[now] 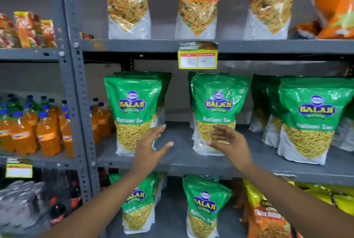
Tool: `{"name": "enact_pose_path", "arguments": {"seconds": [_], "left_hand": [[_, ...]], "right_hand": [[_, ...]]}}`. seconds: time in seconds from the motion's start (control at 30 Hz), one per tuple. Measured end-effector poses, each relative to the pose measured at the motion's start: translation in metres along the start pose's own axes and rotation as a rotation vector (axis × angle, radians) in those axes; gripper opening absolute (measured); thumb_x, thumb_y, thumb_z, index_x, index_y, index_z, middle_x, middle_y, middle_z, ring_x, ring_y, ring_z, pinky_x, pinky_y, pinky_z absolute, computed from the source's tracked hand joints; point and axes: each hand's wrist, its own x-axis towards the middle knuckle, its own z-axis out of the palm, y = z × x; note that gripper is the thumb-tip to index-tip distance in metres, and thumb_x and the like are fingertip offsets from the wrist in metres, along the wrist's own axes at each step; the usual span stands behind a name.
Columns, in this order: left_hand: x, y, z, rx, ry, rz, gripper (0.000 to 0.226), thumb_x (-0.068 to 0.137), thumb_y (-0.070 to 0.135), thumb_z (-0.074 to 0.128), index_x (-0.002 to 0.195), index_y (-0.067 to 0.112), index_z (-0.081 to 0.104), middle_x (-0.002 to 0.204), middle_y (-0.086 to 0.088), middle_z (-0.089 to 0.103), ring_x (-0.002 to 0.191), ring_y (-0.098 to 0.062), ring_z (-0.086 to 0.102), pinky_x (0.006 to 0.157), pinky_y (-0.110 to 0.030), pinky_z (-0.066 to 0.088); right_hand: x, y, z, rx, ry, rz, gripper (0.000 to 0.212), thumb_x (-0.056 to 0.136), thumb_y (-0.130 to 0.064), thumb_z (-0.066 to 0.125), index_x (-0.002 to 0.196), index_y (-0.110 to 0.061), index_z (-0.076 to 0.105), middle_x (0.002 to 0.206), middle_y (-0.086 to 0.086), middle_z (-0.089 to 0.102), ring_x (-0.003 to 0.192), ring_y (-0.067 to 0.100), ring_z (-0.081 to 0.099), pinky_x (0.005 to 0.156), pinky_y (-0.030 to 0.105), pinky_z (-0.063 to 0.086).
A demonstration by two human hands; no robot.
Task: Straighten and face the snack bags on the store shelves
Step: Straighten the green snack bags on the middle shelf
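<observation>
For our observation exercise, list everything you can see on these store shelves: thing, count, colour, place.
Orange snack bags: three, top shelf.
Green snack bags: three front rows, middle shelf; two more below.
Price tag: one, yellow, on the top shelf's edge.
Orange drink bottles: many, blue caps, left rack.
Yellow bags: several, bottom right.
Cartons: several, red-orange, upper left.
Left hand: open, near the left green bag.
Right hand: open, before the centre green bag.

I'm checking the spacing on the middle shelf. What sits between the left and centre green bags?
Head view: bare grey shelf between left green bag and centre green bag; only the open left hand reaches into it.
</observation>
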Motion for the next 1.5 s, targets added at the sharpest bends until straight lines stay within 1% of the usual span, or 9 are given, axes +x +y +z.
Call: {"name": "enact_pose_path", "arguments": {"seconds": [0.3, 0.4, 0.5, 0.6, 0.73, 0.83, 0.97, 1.27, 1.5], "left_hand": [[0.035, 0.012, 0.083, -0.279, -0.221, -0.266, 0.085, 0.067, 0.040, 0.078, 0.141, 0.033, 0.038, 0.149, 0.001, 0.043, 0.132, -0.013, 0.047, 0.110, -0.036, 0.042], [0.040, 0.008, 0.099, -0.303, -0.255, -0.345, 0.091, 0.070, 0.028, 0.081, 0.147, 0.025, 0.032, 0.151, 0.001, 0.038, 0.132, -0.018, 0.045, 0.108, -0.038, 0.043], [0.040, 0.007, 0.109, -0.354, -0.288, -0.392, 0.090, 0.076, 0.009, 0.078, 0.149, 0.017, 0.027, 0.145, 0.004, 0.039, 0.129, -0.013, 0.044, 0.097, -0.023, 0.046], [0.038, 0.005, 0.117, -0.408, -0.293, -0.423, 0.080, 0.075, 0.000, 0.076, 0.142, 0.019, 0.036, 0.131, 0.010, 0.054, 0.113, -0.001, 0.057, 0.081, -0.012, 0.051], [0.035, -0.002, 0.122, -0.394, -0.275, -0.449, 0.061, 0.074, 0.000, 0.076, 0.126, 0.024, 0.054, 0.111, 0.013, 0.068, 0.099, -0.001, 0.067, 0.089, -0.024, 0.054], [0.033, -0.002, 0.123, -0.421, -0.258, -0.480, 0.056, 0.073, -0.002, 0.076, 0.121, 0.023, 0.059, 0.106, 0.010, 0.071, 0.099, -0.006, 0.068, 0.091, -0.029, 0.054], [0.031, -0.002, 0.124, -0.434, -0.261, -0.485, 0.051, 0.074, -0.007, 0.073, 0.105, 0.033, 0.062, 0.088, 0.023, 0.075, 0.089, 0.000, 0.070, 0.075, -0.015, 0.056], [0.029, -0.002, 0.121, -0.470, -0.255, -0.506, 0.052, 0.073, -0.004, 0.076, 0.118, 0.017, 0.063, 0.102, 0.008, 0.075, 0.099, -0.013, 0.071, 0.082, -0.022, 0.057], [0.030, -0.001, 0.121, -0.484, -0.256, -0.514, 0.054, 0.073, -0.004, 0.076, 0.123, 0.009, 0.060, 0.106, 0.005, 0.074, 0.101, -0.014, 0.070, 0.085, -0.024, 0.057]], "right_hand": [[0.014, 0.018, -0.064, -0.068, 0.115, -0.028, 0.048, 0.059, -0.035, 0.087, 0.103, -0.024, 0.070, 0.098, 0.004, 0.075, 0.094, 0.019, 0.071, 0.086, 0.038, 0.058], [0.019, 0.029, -0.074, -0.073, 0.141, -0.005, 0.049, 0.061, -0.030, 0.088, 0.105, -0.019, 0.069, 0.099, 0.002, 0.074, 0.096, 0.020, 0.069, 0.088, 0.038, 0.057], [0.025, 0.042, -0.077, -0.106, 0.142, 0.035, 0.056, 0.064, -0.022, 0.088, 0.114, -0.013, 0.066, 0.103, 0.002, 0.071, 0.097, 0.020, 0.067, 0.092, 0.041, 0.056], [0.032, 0.056, -0.077, -0.121, 0.062, 0.117, 0.073, 0.063, -0.023, 0.089, 0.129, -0.016, 0.058, 0.115, -0.001, 0.065, 0.109, 0.019, 0.063, 0.099, 0.043, 0.052], [0.038, 0.069, -0.072, 0.025, -0.098, 0.188, 0.097, 0.048, -0.031, 0.095, 0.135, -0.019, 0.052, 0.128, -0.002, 0.064, 0.115, 0.020, 0.063, 0.100, 0.046, 0.052], [0.036, 0.068, -0.066, 0.039, -0.136, 0.180, 0.081, 0.058, -0.013, 0.091, 0.131, -0.016, 0.056, 0.120, -0.001, 0.069, 0.108, 0.019, 0.067, 0.095, 0.040, 0.055], [0.033, 0.070, -0.066, 0.090, -0.120, 0.166, 0.065, 0.062, -0.006, 0.088, 0.121, -0.016, 0.062, 0.114, 0.006, 0.072, 0.096, 0.021, 0.072, 0.085, 0.034, 0.059], [0.030, 0.074, -0.067, 0.120, -0.107, 0.171, 0.071, 0.056, -0.024, 0.092, 0.120, -0.020, 0.063, 0.112, 0.004, 0.074, 0.098, 0.027, 0.072, 0.089, 0.045, 0.058], [0.028, 0.073, -0.067, 0.117, -0.110, 0.161, 0.066, 0.061, -0.018, 0.090, 0.121, -0.019, 0.062, 0.112, 0.004, 0.073, 0.097, 0.027, 0.072, 0.087, 0.043, 0.059]]}}
